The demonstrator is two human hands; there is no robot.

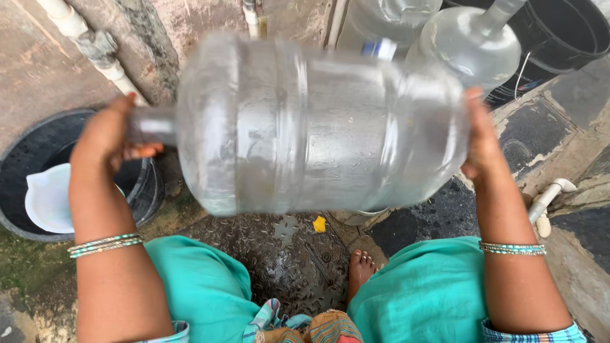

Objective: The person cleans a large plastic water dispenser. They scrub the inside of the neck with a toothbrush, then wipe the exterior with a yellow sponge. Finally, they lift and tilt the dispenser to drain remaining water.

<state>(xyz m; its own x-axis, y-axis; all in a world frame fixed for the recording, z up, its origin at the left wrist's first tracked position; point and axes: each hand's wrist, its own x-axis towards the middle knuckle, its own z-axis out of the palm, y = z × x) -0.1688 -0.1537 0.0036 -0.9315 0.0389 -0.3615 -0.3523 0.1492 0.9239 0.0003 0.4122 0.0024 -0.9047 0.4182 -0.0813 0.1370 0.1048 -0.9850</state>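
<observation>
Teal cloth over my knees at the bottom edge, bare foot [361, 267] on the wet metal floor plate [279, 254] between them. Centre frame: big clear water jug [318, 127] held sideways, motion-blurred. Left hand [108, 136] wrapped round its neck at left, right hand [481, 136] pressed flat on its base at right. Lower left, black tub [19, 159] with white scoop [47, 200] inside. Upper right, two more clear jugs [470, 47].
</observation>
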